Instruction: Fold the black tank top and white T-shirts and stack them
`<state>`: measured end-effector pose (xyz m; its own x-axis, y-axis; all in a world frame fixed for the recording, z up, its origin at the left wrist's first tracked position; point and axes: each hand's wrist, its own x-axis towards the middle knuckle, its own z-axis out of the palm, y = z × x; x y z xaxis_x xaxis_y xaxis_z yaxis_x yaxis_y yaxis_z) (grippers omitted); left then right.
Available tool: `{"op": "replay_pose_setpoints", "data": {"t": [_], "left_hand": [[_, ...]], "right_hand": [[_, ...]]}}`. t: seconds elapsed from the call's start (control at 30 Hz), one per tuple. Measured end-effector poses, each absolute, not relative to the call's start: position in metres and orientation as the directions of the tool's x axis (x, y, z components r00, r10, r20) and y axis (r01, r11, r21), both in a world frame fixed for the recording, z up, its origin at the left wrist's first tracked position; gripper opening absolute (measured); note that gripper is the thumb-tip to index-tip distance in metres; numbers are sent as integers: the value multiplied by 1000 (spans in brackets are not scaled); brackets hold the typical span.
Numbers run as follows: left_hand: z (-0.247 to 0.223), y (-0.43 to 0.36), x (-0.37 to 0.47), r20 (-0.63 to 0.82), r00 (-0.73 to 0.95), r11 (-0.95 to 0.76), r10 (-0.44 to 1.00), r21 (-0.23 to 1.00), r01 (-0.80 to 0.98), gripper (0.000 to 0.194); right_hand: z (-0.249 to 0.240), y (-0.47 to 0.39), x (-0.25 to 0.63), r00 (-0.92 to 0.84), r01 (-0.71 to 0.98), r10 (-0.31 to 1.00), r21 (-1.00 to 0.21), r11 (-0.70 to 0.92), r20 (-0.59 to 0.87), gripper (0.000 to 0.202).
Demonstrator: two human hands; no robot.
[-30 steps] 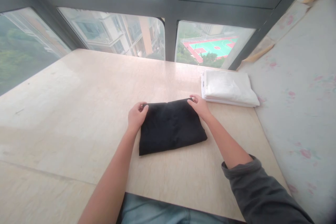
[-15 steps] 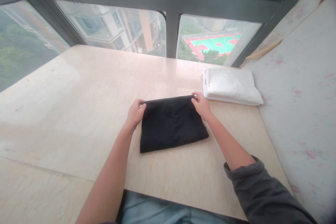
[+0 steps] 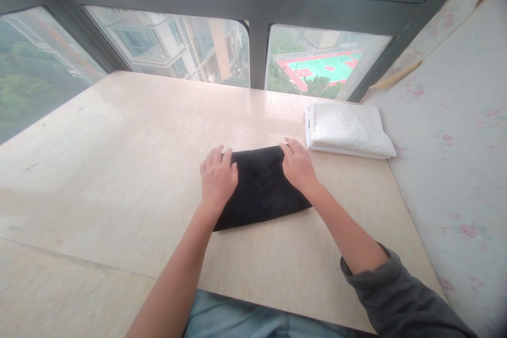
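Black cloth: I saw it [image 3: 259, 187] folded flat on the pale tabletop [image 3: 99, 169], near the middle of my view, its near edge slanting up towards four o'clock.
Left hand: from my end of the feed, it [image 3: 219, 177] lay palm down over the cloth's ten o'clock corner, fingers a little apart, the thumb on the fabric; I could not tell whether they pinched any of it.
Right hand: it [image 3: 299, 166] covered the two o'clock corner, fingers slightly spread and pointing to eleven o'clock; whether they gripped the fabric, I could not tell.
White cloth: I had this folded pile [image 3: 348, 129] at two o'clock from the black one, just beyond the right hand and apart from it.
Sleeve: dark grey [image 3: 404, 285], it ringed the right arm at four o'clock.
Jeans: blue [image 3: 245, 319], they showed at six o'clock, below the table edge.
Wall: flowered paper [image 3: 455, 169] filled three o'clock.
Window frame: grey bars [image 3: 258, 63] stood at twelve o'clock; through the glass I made out a green-and-red court [image 3: 322, 69] towards one and buildings [image 3: 170, 47] towards eleven.
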<state>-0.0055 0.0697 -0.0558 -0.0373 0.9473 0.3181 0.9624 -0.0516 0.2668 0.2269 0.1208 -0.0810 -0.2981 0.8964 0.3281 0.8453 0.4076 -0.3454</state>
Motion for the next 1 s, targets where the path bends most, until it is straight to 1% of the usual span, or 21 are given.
{"op": "replay_pose_setpoints", "data": {"t": [0.07, 0.1, 0.17, 0.3, 0.4, 0.6, 0.83, 0.9, 1.0], "left_hand": [[-58, 62, 11, 289, 105, -162, 952, 183, 970, 47], [-62, 59, 16, 263, 150, -196, 953, 159, 968, 49], [-74, 57, 19, 207, 161, -192, 965, 141, 971, 54], [-93, 60, 8, 154, -11, -14, 988, 161, 987, 68], [-95, 63, 2, 139, -63, 39, 988, 169, 985, 71], [-93, 59, 4, 146, -45, 21, 988, 159, 987, 71], [-92, 24, 16, 144, 23, -43, 989, 140, 989, 70], [-92, 13, 22, 151, 38, -59, 988, 136, 989, 70], [-92, 0, 30, 163, 65, -88, 985, 140, 986, 69]], "right_hand": [[-78, 106, 217, -421, 812, 861, -303, 498, 287, 52], [-80, 100, 213, -463, 801, 847, -286, 526, 261, 51], [-88, 94, 210, -484, 807, 849, -266, 527, 211, 49], [-105, 99, 220, -383, 870, 912, -274, 410, 148, 59], [-109, 106, 226, -366, 878, 922, -282, 386, 125, 61], [-108, 99, 225, -363, 876, 921, -288, 388, 139, 61], [-110, 51, 242, -319, 884, 930, -296, 361, 183, 59], [-112, 36, 250, -267, 893, 941, -314, 324, 210, 60], [-116, 19, 260, -143, 908, 957, -351, 228, 252, 63]]}}
